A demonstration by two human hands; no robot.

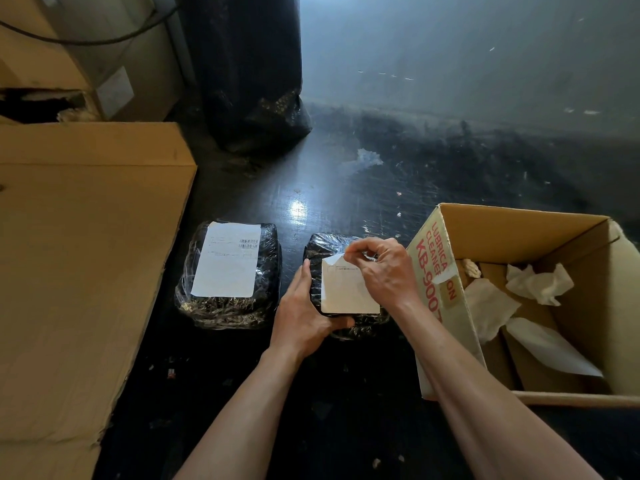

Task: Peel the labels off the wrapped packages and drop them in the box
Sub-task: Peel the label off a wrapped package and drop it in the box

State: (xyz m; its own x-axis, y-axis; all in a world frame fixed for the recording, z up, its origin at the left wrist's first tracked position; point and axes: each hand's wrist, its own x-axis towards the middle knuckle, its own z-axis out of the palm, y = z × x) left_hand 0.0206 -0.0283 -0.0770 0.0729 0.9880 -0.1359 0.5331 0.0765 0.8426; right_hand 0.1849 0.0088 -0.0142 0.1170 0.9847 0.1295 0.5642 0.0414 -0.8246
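White label (348, 289) on the right wrapped package (323, 247), floor centre: far corner lifted, pinched between the right hand (381, 268) fingertips. Left hand (304, 317) clasps that package's near-left edge. Second wrapped package (228, 306) just left, its label (227, 261) fully stuck. Open cardboard box (519, 220) to the right holds crumpled peeled labels (540, 282). Large flat carton (86, 254) far left.

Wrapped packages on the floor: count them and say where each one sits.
2. One wrapped package lies untouched beside the big cardboard sheet, label still flat. The other package is held by the left hand beside the open box. More may lie out of view.
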